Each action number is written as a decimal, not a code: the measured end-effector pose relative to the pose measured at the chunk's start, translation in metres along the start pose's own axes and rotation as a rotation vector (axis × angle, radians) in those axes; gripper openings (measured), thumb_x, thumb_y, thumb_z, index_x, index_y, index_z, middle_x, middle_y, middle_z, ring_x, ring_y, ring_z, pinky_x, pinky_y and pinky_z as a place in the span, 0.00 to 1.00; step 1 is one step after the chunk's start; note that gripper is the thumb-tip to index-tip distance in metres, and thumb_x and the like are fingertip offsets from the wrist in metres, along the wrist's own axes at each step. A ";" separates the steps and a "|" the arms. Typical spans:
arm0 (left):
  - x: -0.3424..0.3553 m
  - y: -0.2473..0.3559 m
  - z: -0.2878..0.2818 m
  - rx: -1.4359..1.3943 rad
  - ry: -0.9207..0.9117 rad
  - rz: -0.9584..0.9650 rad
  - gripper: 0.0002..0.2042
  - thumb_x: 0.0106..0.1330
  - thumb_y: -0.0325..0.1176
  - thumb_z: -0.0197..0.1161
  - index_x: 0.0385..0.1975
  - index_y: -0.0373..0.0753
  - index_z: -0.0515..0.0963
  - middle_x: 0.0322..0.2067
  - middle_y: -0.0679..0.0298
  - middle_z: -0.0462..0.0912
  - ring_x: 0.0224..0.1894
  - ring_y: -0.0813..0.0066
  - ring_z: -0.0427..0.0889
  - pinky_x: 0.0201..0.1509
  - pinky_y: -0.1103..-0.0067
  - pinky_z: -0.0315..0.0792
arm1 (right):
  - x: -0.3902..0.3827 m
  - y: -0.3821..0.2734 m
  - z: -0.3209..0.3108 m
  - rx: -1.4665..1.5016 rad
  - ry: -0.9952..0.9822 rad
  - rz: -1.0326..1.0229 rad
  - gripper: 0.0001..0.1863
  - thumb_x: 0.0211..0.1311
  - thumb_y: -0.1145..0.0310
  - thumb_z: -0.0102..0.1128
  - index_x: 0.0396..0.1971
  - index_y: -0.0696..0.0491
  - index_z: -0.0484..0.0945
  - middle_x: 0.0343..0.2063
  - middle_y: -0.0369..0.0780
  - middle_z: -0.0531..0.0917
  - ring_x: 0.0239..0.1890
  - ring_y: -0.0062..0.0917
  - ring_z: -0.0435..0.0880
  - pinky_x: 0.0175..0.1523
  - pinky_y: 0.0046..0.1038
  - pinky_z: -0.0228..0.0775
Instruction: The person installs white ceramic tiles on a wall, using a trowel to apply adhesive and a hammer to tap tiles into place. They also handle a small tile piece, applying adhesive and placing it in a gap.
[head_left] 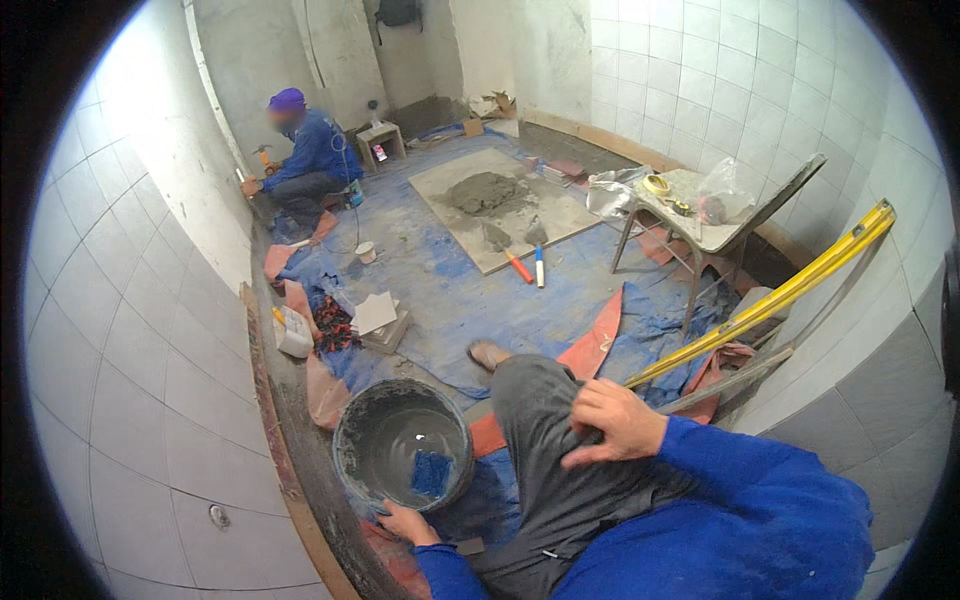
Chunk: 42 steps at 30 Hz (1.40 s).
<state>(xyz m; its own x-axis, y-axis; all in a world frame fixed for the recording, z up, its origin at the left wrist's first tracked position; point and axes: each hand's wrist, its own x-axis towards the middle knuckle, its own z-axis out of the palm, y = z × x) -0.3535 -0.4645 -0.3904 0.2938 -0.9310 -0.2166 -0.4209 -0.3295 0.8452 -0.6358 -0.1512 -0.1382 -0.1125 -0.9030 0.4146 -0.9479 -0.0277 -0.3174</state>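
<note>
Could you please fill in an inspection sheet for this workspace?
Surface: blue sheeting, smeared grey, rumpled in places.
Job's things: dark bucket holding grey liquid and a blue block.
Clutter: chair bearing tape roll and clear bag; two trowels; mortar heap.
Hands: left hand at the bucket's rim; right hand over the trouser leg, nothing seen in it.
Cables: thin cable down the back wall.
Surroundings: tiled walls; co-worker with a hammer.

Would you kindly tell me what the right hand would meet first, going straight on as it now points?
Probably the raised, grey-trousered knee, just left of the right hand; depth is unclear, so it might pass above.
</note>
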 end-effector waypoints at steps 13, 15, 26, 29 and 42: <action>-0.004 -0.004 -0.005 -0.034 -0.057 -0.011 0.33 0.76 0.51 0.53 0.60 0.18 0.70 0.60 0.35 0.76 0.62 0.42 0.77 0.65 0.61 0.69 | -0.044 -0.004 0.016 0.196 -0.941 0.153 0.20 0.69 0.51 0.59 0.38 0.54 0.84 0.35 0.49 0.86 0.42 0.51 0.85 0.47 0.46 0.75; -0.001 -0.001 -0.006 0.052 -0.023 0.055 0.34 0.76 0.53 0.53 0.56 0.18 0.74 0.57 0.35 0.78 0.61 0.40 0.77 0.64 0.60 0.70 | -0.027 -0.016 -0.012 0.207 -0.933 0.109 0.19 0.69 0.51 0.60 0.38 0.54 0.84 0.34 0.48 0.86 0.41 0.50 0.85 0.46 0.45 0.75; 0.000 0.004 -0.006 -0.055 -0.038 0.012 0.36 0.76 0.54 0.53 0.60 0.17 0.71 0.60 0.34 0.76 0.63 0.41 0.75 0.65 0.61 0.69 | 0.171 -0.051 0.164 0.273 -0.317 -0.381 0.37 0.56 0.41 0.70 0.60 0.48 0.74 0.48 0.46 0.82 0.54 0.44 0.80 0.57 0.45 0.71; -0.005 0.002 -0.018 -0.165 -0.063 0.083 0.35 0.76 0.54 0.55 0.57 0.17 0.74 0.55 0.36 0.80 0.59 0.45 0.80 0.62 0.64 0.71 | 0.155 -0.036 0.235 0.037 -0.552 -0.513 0.58 0.48 0.33 0.72 0.75 0.44 0.58 0.63 0.47 0.73 0.68 0.45 0.69 0.70 0.52 0.58; -0.275 0.035 -0.144 0.573 0.539 -0.283 0.29 0.67 0.57 0.65 0.25 0.30 0.78 0.27 0.41 0.82 0.32 0.40 0.82 0.37 0.56 0.72 | 0.157 -0.010 0.273 0.241 -0.652 -0.519 0.51 0.54 0.39 0.70 0.74 0.48 0.60 0.68 0.54 0.67 0.70 0.51 0.67 0.69 0.54 0.62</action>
<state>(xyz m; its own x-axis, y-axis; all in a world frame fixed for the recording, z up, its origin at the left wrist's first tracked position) -0.3256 -0.1972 -0.2313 0.7631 -0.6463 0.0028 -0.5978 -0.7041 0.3832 -0.5626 -0.4099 -0.3032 0.5801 -0.8145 0.0087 -0.7345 -0.5276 -0.4267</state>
